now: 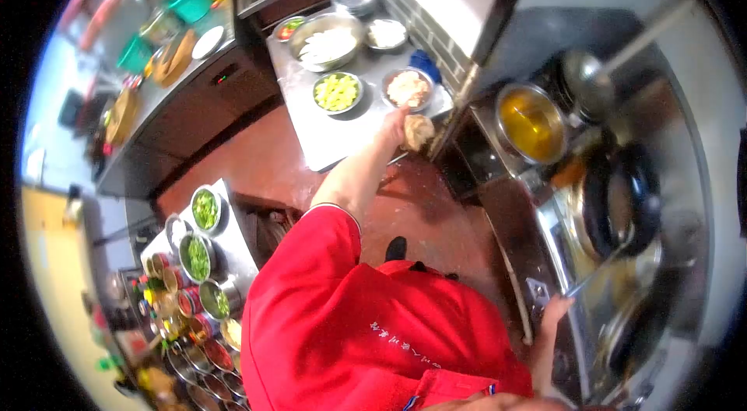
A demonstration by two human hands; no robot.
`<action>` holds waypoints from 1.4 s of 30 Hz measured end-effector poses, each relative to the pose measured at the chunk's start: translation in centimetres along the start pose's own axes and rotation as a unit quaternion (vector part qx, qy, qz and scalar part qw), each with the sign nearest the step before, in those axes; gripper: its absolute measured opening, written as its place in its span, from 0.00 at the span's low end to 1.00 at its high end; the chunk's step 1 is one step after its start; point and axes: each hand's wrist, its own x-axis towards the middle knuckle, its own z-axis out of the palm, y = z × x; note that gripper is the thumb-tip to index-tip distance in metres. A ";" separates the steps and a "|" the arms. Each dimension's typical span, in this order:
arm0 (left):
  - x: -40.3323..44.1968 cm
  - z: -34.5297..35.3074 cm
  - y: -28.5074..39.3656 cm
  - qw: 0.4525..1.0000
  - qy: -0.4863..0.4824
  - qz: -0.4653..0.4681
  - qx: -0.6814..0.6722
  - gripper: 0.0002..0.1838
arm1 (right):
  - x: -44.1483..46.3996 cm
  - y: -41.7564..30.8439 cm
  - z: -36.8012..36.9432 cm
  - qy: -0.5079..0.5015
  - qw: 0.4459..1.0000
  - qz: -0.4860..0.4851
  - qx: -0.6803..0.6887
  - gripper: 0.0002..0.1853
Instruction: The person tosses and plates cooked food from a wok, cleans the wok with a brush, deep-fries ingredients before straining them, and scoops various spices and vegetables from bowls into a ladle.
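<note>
My left hand (395, 126) reaches forward, its fingers closed around a crumpled beige cloth (419, 132). Just beyond the fingertips, near the table's edge, is a metal bowl of pale pink pieces, perhaps raw meat (408, 89); whether the hand touches its rim is unclear. Low on the right, my right hand (554, 310) grips the long metal handle (595, 275) of a cooking tool. That handle runs up into a dark wok (621, 201) on the stove, and the tool's head is too blurred to name.
On the steel table (331, 135) stand bowls of chopped green vegetable (337, 92) and white pieces (327, 45). Beside the wok are a pot of yellow oil (531, 123) and a long-handled strainer (585, 76). Bowls of greens (196, 255) and several cans stand at lower left.
</note>
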 end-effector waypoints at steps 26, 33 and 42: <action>-21.2 -2.8 -27.2 0.923 0.180 0.074 0.333 0.19 | -4.8 -5.2 -4.8 -0.123 0.966 0.105 0.202 0.22; -18.1 14.1 -31.4 0.905 -0.046 0.164 0.391 0.18 | -4.7 -3.4 -4.9 -0.097 0.951 0.057 0.287 0.22; -4.8 34.9 -37.2 0.806 -0.209 0.152 0.533 0.11 | -3.4 -5.2 -13.4 -0.153 0.952 0.035 0.265 0.17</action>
